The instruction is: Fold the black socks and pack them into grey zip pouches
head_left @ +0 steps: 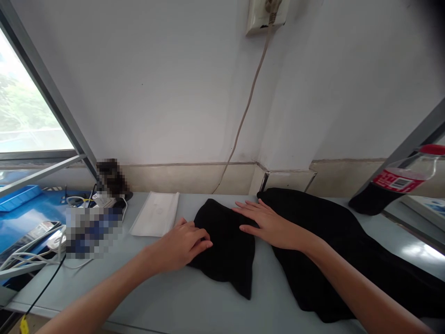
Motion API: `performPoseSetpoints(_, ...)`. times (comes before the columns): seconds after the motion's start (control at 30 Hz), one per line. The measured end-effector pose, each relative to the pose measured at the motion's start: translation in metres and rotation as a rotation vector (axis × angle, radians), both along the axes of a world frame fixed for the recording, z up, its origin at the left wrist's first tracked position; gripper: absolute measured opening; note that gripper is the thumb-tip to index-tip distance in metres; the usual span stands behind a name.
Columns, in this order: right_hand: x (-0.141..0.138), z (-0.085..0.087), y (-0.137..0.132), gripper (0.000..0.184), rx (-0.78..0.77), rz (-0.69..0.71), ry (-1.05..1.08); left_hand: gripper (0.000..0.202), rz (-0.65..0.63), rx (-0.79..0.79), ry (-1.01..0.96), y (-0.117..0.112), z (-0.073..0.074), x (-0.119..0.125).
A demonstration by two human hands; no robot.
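Observation:
A small piece of black cloth (pixel 225 246) lies on the grey table between my hands, with a pointed corner towards me. My left hand (pixel 186 241) is at its left edge, fingers curled in and thumb resting over the cloth; the fingertips are partly hidden. My right hand (pixel 264 220) is spread flat, palm down, its fingers reaching over the upper right edge of the same piece. Under my right forearm lies a larger black cloth (pixel 323 269), stretching off to the right.
A white flat packet (pixel 156 215) lies to the left. Further left are tangled white cables (pixel 38 257) and a blue tray (pixel 19 197). A cola bottle (pixel 396 181) leans at the right. A power cord (pixel 248 99) hangs down the wall behind the grey table (pixel 167 297).

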State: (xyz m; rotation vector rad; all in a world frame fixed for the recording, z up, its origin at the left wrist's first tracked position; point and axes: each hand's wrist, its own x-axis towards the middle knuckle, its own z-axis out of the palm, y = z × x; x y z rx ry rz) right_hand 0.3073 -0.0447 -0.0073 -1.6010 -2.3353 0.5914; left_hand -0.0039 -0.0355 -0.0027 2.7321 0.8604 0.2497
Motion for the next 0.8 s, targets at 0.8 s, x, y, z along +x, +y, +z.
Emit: performPoseSetpoints(0.8,-0.015,0.004,-0.018,0.029,-0.004,-0.069,0.317,0.028,0.256,-0.337,-0.207,0.019,0.015,-0.011)
